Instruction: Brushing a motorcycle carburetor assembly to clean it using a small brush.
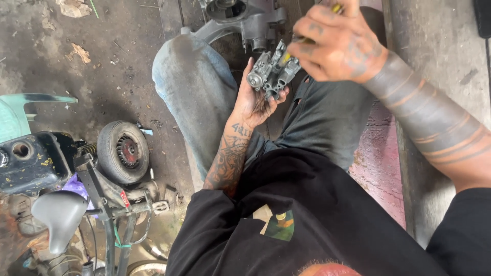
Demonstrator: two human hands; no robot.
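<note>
Black shirt (317, 214) fills the near foreground, above jeans-clad knees (197, 87). Left hand (255, 99), palm up, fingers curled around a grey metal carburetor body (272, 71), held over the lap; its long axis tilts up and to the right. Right hand (340, 43) is clenched on a yellow-handled tool (307, 40), tip angled down-left into the carburetor. A small scooter (102, 168) lies on the concrete floor (102, 66) to the left.
</note>
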